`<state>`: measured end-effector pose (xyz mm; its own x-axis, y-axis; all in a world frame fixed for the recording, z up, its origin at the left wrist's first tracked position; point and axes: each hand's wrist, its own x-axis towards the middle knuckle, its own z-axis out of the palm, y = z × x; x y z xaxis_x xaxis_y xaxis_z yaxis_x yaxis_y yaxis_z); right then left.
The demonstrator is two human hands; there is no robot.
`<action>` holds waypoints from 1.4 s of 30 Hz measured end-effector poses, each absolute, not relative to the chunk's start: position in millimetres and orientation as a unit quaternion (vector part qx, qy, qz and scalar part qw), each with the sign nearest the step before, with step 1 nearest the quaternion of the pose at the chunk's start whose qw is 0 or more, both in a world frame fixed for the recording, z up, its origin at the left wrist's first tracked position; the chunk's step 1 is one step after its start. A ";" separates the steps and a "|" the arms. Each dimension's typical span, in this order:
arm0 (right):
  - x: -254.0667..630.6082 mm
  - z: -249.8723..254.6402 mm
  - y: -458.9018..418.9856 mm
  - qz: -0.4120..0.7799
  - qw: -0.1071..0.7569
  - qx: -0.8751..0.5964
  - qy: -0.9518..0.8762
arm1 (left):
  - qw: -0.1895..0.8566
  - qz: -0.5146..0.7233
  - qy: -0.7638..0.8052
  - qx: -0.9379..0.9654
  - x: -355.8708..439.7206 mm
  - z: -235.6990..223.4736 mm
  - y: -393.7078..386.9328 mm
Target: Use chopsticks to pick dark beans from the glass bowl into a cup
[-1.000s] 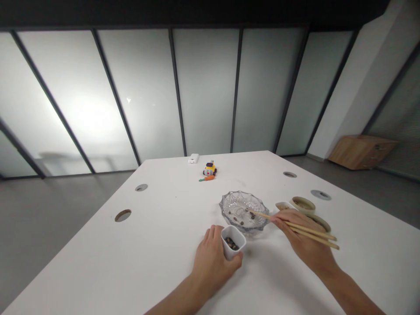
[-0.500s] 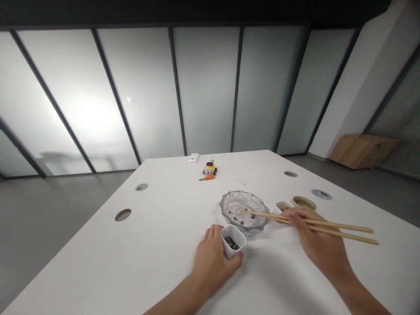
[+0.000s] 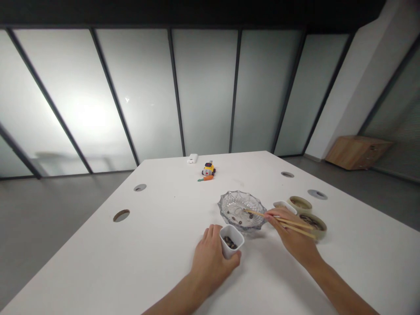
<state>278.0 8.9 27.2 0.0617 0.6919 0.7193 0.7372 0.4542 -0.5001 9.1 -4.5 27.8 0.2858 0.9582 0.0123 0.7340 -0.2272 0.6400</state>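
My left hand (image 3: 213, 251) is closed around a small white cup (image 3: 241, 242), tilted a little so its dark, bean-like bits (image 3: 229, 242) show inside. In my right hand (image 3: 292, 234) is a pair of wooden chopsticks (image 3: 300, 228); their tips reach into the clear glass bowl (image 3: 225, 217). A few dark bits lie scattered on the bottom of that bowl. Whether the chopstick tips pinch one of them is too small to tell. Just beyond my right hand stand a white dish (image 3: 278, 204), partly hidden by the hand, and a round beige bowl (image 3: 323, 234) holding dark bits.
A second beige bowl (image 3: 300, 202) stands behind the first. Farther back on the white table (image 3: 157, 245) are a yellow toy vehicle (image 3: 208, 169), a toy carrot (image 3: 206, 178) and a white box-like device (image 3: 192, 159). Several round holes pierce the tabletop near its sides.
My right hand has moved left, nearer the glass bowl, bringing the front beige bowl into view. The chopsticks' tips remain over the bowl. My left hand keeps the cup in nearly the same spot.
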 end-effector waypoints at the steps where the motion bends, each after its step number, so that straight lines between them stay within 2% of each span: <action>1: 278.9 26.2 9.6 -0.023 0.510 -0.524 -0.682 | 0.269 0.207 0.561 0.755 9.1 27.7 -4.4; 42: 285.2 18.8 12.4 -0.053 0.519 -0.507 -0.686 | 0.273 0.216 0.554 0.756 7.5 26.1 -5.2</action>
